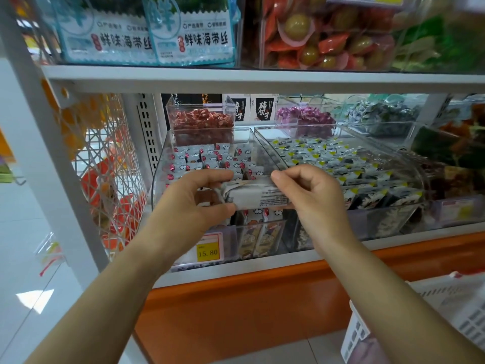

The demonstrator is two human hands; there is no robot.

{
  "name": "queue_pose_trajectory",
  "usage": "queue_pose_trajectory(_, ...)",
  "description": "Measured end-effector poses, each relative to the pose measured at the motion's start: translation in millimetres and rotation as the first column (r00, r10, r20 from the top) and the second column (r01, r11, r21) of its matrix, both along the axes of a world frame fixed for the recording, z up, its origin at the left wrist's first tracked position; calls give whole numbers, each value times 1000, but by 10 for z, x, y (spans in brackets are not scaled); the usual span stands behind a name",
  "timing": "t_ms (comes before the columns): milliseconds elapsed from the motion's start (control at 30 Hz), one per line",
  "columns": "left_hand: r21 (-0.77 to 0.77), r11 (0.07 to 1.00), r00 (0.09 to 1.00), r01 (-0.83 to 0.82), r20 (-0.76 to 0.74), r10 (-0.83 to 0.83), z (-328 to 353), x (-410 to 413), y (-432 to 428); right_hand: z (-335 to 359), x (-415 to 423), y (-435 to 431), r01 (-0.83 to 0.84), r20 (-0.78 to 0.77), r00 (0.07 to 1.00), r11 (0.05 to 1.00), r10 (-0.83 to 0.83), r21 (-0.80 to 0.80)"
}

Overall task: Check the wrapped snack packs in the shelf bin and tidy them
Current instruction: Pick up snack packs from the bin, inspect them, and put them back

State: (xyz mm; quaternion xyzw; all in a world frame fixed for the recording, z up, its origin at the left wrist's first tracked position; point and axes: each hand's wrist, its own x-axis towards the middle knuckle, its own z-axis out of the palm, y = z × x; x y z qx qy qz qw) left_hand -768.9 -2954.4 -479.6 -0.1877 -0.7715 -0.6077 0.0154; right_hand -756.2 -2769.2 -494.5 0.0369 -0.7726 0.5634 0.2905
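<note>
A white wrapped snack pack [258, 197] with small printed text is held in front of the clear shelf bin [160, 164]. My left hand [194, 198] grips its left end between thumb and fingers. My right hand [312, 191] pinches its upper right edge, and its lower right end is hidden behind that hand. Inside the bin lie several more white packs [210, 158] with red dots and cloud prints, stacked in rows. More of the same packs [259, 232] show through the bin's front wall.
A second clear bin [338, 158] of yellow-marked packs sits to the right. Smaller bins of red sweets [200, 119] and purple sweets [304, 115] stand behind. A yellow price tag [207, 251] hangs on the shelf edge. A white basket [446, 311] is at the lower right.
</note>
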Motion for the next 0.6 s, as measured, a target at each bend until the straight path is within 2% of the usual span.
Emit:
queue_pose_trajectory(100,-102,995,999,-12,-53,6,4,11,29,-6,-10,1,36,-39,999,998,-34,52)
queue_pose_trajectory(333,-58,998,1000,-28,-13,28,67,7,0,-33,-13,-30,-25,-60,998,993,32,115)
queue_pose_trajectory(467,-129,992,998,3,65,5,100,-57,-111,-26,-16,-41,-83,-29,996,990,87,117)
queue_pose_trajectory(600,-160,986,997,44,67,-33,126,-73,-176,-18,-10,-75,-119,-11,993,987,121,109)
